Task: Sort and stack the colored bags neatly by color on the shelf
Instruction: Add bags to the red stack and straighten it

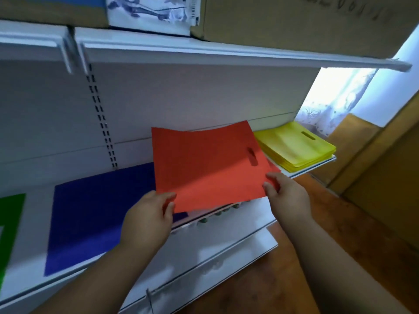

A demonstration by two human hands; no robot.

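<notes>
Left hand [149, 214]: pinches the near left corner of the red bag [208, 166].
Right hand [286, 196]: pinches its near right edge.
Red bag: held flat above the shelf [226, 232], between the blue bag [97, 214] and the yellow stack [297, 147].
Done: yellow stacked; blue and green bag [10, 227] laid out.
Left: set red down, apparently starting its pile.

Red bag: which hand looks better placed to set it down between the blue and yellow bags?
Probably the right hand: it pinches the red bag nearer the gap beside the yellow bags.
</notes>
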